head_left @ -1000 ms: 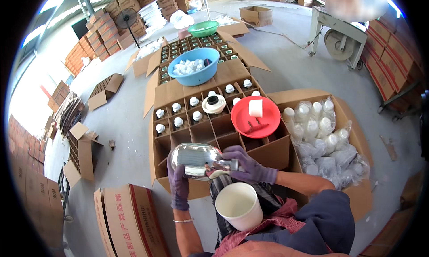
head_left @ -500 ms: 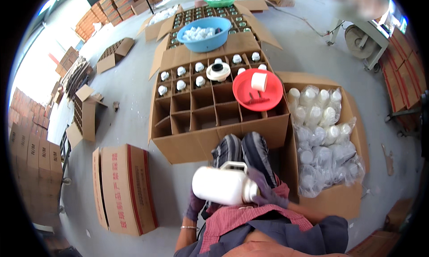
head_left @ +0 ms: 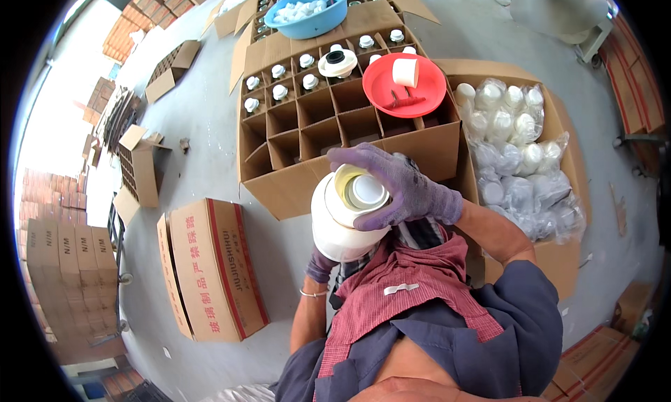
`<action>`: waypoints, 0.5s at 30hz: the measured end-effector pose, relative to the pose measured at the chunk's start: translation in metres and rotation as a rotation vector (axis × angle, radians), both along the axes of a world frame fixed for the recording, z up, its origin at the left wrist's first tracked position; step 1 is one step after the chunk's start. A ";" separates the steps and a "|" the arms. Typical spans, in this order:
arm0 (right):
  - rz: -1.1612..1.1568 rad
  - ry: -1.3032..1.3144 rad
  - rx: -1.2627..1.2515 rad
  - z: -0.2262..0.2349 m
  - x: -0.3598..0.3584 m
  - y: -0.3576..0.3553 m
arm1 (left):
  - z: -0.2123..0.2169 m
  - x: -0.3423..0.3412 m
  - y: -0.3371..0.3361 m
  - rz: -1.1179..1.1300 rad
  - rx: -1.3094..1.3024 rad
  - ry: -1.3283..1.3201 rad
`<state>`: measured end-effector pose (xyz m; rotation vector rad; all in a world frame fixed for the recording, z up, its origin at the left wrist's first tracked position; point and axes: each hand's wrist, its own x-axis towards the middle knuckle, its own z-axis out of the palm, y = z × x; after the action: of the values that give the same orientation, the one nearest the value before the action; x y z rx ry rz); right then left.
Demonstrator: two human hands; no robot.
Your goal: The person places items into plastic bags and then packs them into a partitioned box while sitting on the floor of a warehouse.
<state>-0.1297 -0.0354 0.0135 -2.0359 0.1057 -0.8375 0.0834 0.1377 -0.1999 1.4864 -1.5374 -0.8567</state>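
Grey concrete floor (head_left: 203,133) is seen all around, with brown cardboard boxes set on it. Much of the left hand (head_left: 320,265) is hidden under a big white jug (head_left: 342,220); only a bit of purple glove is seen below the jug, pressed against it, so it cannot be told how the fingers are bent. The jug is held close in front of the chest, above the lap and a red checked apron (head_left: 402,297). It is round, smooth and shiny, and its open mouth is shown from above with a white cap (head_left: 367,190) sitting in it. The right hand (head_left: 398,185), in a knitted purple glove, is curled over the top of the jug, with the fingers wrapped on the rim by the cap. Behind it, a divided box (head_left: 307,133) with many square cells is seen, some filled with white-capped bottles. A red plastic bowl (head_left: 405,87) is rested on its corner. Bottles wrapped in crinkly clear plastic (head_left: 521,164) are packed at the right.
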 end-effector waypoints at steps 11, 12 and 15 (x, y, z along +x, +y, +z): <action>-0.253 -0.092 -0.043 0.002 0.020 0.013 | -0.046 0.013 0.030 0.122 -0.112 -0.259; -0.209 -0.121 -0.053 -0.001 0.021 0.011 | -0.046 0.013 0.031 0.122 -0.115 -0.273; -0.169 -0.102 -0.038 0.000 0.020 0.010 | -0.047 0.015 0.029 0.125 -0.129 -0.316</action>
<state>-0.1100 -0.0255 0.0131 -2.0359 0.2085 -1.0539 0.0988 0.1666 -0.2467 1.6600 -1.6693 -0.4555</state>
